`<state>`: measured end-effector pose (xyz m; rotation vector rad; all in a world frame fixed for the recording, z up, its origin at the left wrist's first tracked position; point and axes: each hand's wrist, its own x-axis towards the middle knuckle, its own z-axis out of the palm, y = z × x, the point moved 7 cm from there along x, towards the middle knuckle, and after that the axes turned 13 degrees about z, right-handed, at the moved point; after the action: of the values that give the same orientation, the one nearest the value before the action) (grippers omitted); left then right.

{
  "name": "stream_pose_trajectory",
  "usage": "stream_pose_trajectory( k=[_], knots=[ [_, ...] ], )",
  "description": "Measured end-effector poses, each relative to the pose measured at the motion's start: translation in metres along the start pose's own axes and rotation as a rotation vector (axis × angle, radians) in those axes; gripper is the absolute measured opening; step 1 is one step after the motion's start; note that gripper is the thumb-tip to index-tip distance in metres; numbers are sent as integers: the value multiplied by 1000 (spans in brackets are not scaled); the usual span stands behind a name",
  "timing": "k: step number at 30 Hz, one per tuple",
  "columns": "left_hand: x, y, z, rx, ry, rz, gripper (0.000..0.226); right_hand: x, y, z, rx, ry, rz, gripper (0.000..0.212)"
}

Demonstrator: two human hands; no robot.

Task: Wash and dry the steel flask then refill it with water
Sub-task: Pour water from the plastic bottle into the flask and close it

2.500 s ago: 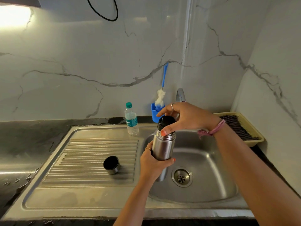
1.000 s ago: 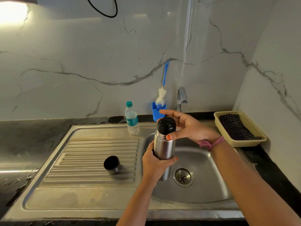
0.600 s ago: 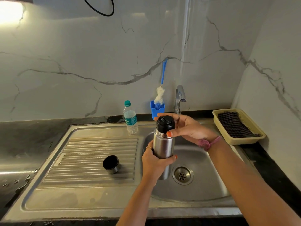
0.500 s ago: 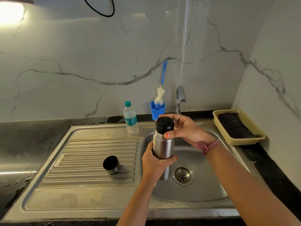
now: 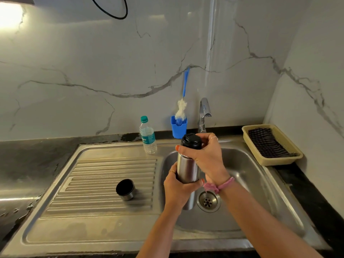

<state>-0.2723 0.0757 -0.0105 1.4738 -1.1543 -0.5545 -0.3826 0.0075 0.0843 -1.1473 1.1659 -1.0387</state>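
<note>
Head view: left hand grips the steel flask upright by its body; just above that hold, right hand wraps its black stopper.

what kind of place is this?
Most likely a home kitchen: a steel sink with a ribbed draining board, a tap against a marble wall, and a bottle brush in a holder.

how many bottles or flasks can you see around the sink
2. A clear plastic water bottle with a green cap stands behind the drainboard; a steel flask with a black stopper is held over the basin.
</note>
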Motion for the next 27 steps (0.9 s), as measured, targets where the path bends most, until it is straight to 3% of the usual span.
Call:
stream_pose_trajectory(
  k=[4,7,13,15,19,22,24,27],
  knots=[
    [-1,-5,6,-28,10,-17,71,-7,-2,0,-113,133,-87,63],
    [0,0,6,-32,-4,0,66,-6,-7,3,-208,56,-110,68],
    [7,15,-3,-5,-183,53,74,2,-20,5,-365,-741,-126,106],
    [7,18,-4,-8,-236,63,75,6,-24,4,-441,-867,-128,108],
    [7,25,-1,5,-371,86,73,2,-34,15,-609,-1030,-227,98],
    [7,27,-1,1,-405,90,65,-10,-40,26,-573,-1151,-242,64],
    [7,28,-2,4,-405,98,64,-12,-40,27,-491,-1154,-221,46],
    [9,27,-3,-4,-382,105,65,-12,-39,26,-379,-1082,-218,42]
  ],
)
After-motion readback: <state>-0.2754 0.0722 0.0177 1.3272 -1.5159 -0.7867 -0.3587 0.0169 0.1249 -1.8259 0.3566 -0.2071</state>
